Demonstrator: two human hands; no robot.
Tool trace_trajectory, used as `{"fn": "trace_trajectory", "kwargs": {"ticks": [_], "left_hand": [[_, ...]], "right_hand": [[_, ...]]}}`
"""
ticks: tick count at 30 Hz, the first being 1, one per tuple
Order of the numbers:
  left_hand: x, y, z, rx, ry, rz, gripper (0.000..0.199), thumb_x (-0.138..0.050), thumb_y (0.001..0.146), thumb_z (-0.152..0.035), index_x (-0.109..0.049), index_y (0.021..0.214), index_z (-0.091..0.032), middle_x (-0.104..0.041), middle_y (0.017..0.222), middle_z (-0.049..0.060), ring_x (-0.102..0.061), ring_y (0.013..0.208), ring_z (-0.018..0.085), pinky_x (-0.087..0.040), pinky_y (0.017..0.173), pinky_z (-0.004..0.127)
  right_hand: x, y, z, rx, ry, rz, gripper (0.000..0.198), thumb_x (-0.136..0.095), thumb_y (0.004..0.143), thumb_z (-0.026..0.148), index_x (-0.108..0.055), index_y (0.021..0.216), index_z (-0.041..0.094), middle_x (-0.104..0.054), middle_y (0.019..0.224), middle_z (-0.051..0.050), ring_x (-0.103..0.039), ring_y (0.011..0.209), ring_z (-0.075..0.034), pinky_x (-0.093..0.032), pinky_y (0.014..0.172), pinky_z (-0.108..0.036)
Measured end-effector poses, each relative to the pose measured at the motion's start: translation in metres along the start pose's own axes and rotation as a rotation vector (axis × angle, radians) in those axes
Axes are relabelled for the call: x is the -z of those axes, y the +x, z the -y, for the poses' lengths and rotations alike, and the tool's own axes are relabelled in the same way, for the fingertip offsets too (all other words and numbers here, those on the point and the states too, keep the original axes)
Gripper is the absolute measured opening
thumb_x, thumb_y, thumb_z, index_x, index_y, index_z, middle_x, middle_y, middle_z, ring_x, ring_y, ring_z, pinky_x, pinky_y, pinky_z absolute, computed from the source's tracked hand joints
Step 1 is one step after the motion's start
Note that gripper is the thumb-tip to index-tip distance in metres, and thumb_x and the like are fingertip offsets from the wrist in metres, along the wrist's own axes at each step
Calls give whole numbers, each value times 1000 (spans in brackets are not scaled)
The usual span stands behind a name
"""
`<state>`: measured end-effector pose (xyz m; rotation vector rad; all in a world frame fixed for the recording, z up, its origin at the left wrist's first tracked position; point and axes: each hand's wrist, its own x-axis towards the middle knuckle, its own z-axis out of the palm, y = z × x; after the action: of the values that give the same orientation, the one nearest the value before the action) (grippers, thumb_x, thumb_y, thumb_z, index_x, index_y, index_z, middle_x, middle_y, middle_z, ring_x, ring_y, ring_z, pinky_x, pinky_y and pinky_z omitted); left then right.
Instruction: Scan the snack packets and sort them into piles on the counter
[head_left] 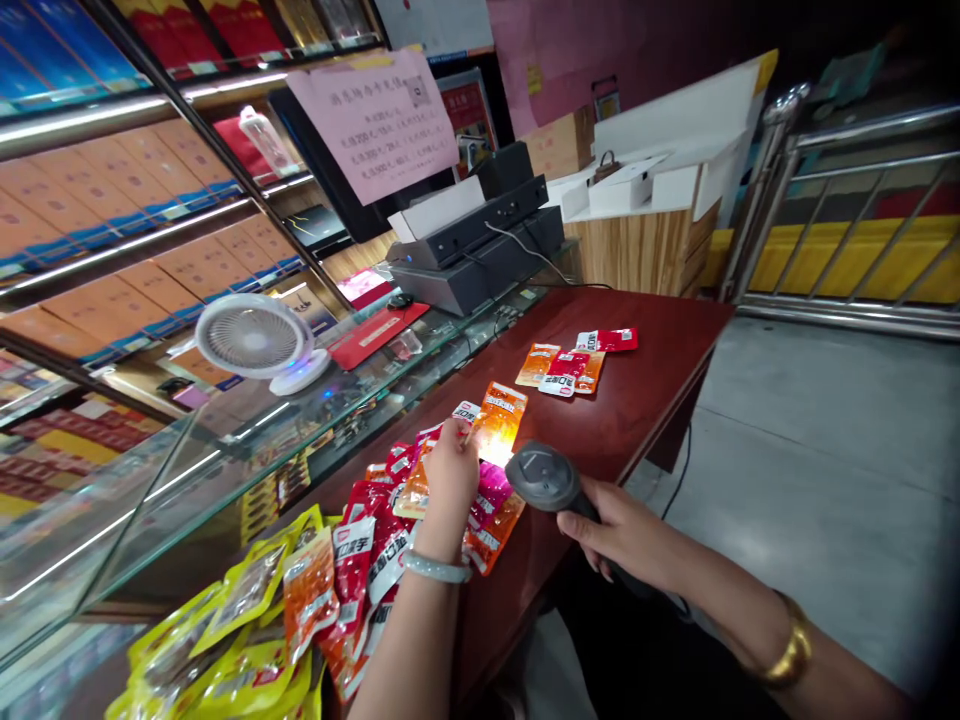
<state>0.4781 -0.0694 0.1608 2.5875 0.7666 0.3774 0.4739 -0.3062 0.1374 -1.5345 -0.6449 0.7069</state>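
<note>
My left hand (453, 465) pinches an orange snack packet (501, 415) and tilts it up over the heap. In my right hand (626, 530) is a black handheld barcode scanner (544, 477), its head close to the packet and casting a bright glow on it. Under and around my left hand lies a pile of red and orange snack packets (390, 540). Large yellow snack bags (244, 595) are heaped nearer to me on the left. Farther along the dark red table (637, 420), several loose packets (566, 370) lie in a small group.
A glass display counter (225, 470) runs along the left, bearing a white fan (259, 335), a red folder (379, 335) and a black cash drawer (480, 260). A monitor with a pink paper sign (375, 125) stands behind. Metal railings (847, 220) are at the right.
</note>
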Motion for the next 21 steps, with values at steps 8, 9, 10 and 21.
{"fn": "trace_trajectory", "kwargs": {"ticks": [8, 9, 10, 21], "left_hand": [[36, -9, 24, 111, 182, -61, 31, -42, 95, -42, -59, 114, -23, -75, 90, 7, -69, 96, 28, -39, 90, 40], [40, -8, 28, 116, 223, -56, 34, -41, 96, -42, -60, 116, -23, -76, 94, 9, -68, 99, 30, -39, 92, 42], [44, -7, 32, 118, 260, -45, 36, -40, 95, -42, -60, 118, -24, -76, 97, 11, -68, 100, 31, -39, 92, 44], [55, -9, 44, -2, 299, -174, 38, -49, 87, -29, -66, 121, -23, -65, 125, 15, -55, 117, 35, -41, 97, 48]], "right_hand": [[-16, -1, 1, -1, -17, 14, 54, -58, 90, 59, -53, 122, 16, -53, 65, 6, -52, 43, -9, -46, 40, -20], [-17, -1, 1, -8, -22, 8, 54, -58, 90, 59, -53, 122, 16, -53, 66, 6, -51, 43, -9, -46, 40, -20], [-18, -2, 0, -17, -28, 2, 55, -58, 90, 60, -53, 121, 16, -53, 65, 6, -51, 43, -9, -46, 40, -20], [-30, -2, 0, -30, -83, -75, 55, -58, 85, 67, -53, 109, 18, -49, 54, 9, -50, 40, -10, -45, 39, -20]]}}
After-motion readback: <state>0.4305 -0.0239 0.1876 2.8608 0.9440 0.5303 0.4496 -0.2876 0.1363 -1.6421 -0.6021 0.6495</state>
